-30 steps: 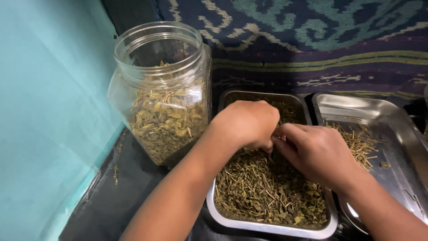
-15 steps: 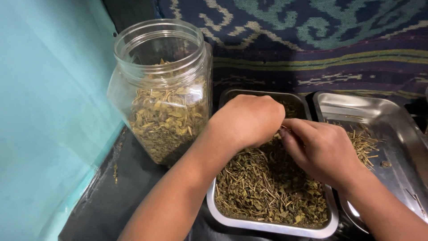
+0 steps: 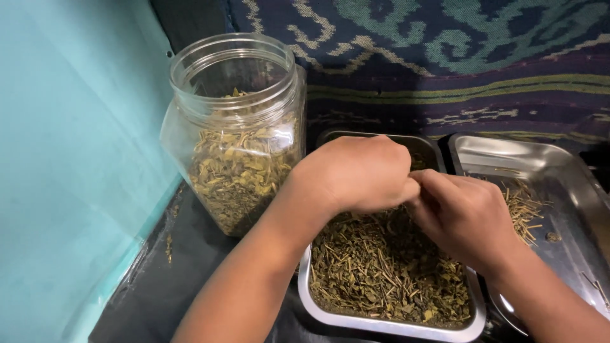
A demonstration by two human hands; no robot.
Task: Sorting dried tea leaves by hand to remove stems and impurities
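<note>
We are curling our left hand (image 3: 352, 174) and right hand (image 3: 460, 216) together, pinching bits over the leaves (image 3: 381, 273) in the middle tray (image 3: 387, 324). The jar (image 3: 238, 133) at upper left is about half full, and the right tray (image 3: 572, 190) is holding a few stems (image 3: 522, 209), so lots is left.

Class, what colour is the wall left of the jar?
Turquoise wall, seen in the head view.

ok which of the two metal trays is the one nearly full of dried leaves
The near tray, right under both hands. It is packed with dried leaves and stems, while the other tray to its right holds only a thin scatter of stems.
</note>
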